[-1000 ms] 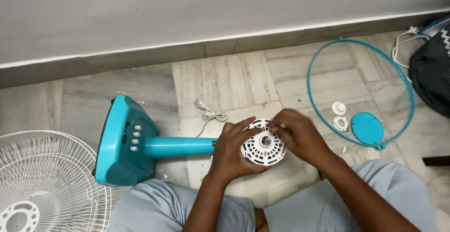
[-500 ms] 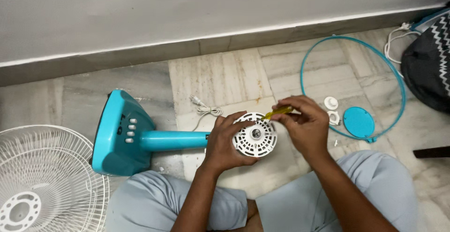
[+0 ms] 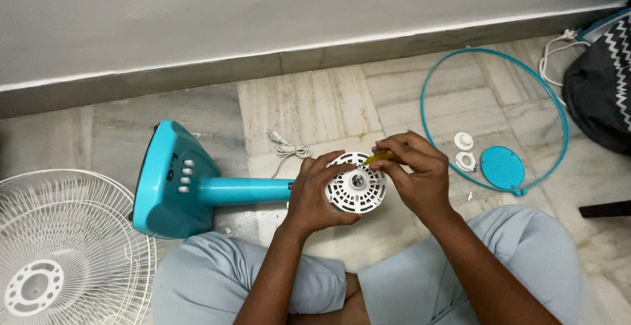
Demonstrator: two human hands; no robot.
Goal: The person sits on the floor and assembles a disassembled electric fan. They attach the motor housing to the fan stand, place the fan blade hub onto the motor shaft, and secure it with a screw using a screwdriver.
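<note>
**On the marble floor, two hands at a fan's white motor housing**

Between the person's knees, on the pale marble floor (image 3: 309,111), lies a teal pedestal fan stand: its base (image 3: 172,180) sits to the left with a row of white buttons, and its teal pole (image 3: 246,190) runs rightward to a round white motor housing (image 3: 355,184) with slotted vents. The left hand (image 3: 314,193) wraps the housing's left edge, fingers closed on it and thumb over the top rim. The right hand (image 3: 414,174) hovers at the housing's upper right, its grip pinching a small yellow-handled tool (image 3: 380,158) whose tip points at the housing's rim.

A white power cord with plug (image 3: 289,151) lies just above the left hand. At lower left rests a white wire grille (image 3: 62,246). Well to the right, a thin teal ring (image 3: 493,118) lies flat on the floor; inside it are two small white round parts (image 3: 464,151) and a teal round cap (image 3: 502,168). A dark patterned bag (image 3: 601,88) sits at the far right edge.
</note>
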